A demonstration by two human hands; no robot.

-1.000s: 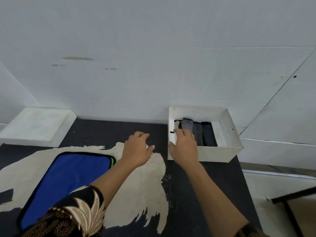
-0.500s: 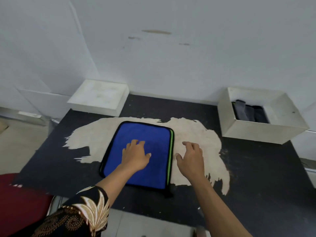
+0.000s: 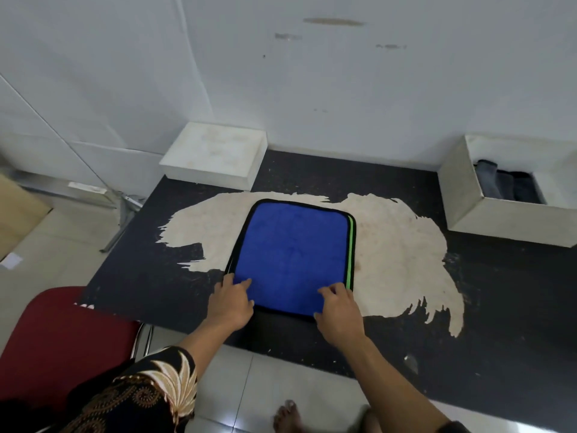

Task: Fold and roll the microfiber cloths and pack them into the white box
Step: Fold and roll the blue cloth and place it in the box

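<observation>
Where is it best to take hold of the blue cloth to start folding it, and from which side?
Grip the two near corners of the blue cloth, coming from the near edge of the table: it lies flat, and its near hem sits close to that edge.

A plain white wall (image 3: pixel 312 73), marked with a few brown smears, rises behind a black table (image 3: pixel 499 307) whose top is worn to a large pale patch (image 3: pixel 402 245). A metal table leg (image 3: pixel 120 220) stands on the light tiled floor (image 3: pixel 62 245). A red chair seat (image 3: pixel 62 332) sits just beside the table's near left corner.
</observation>
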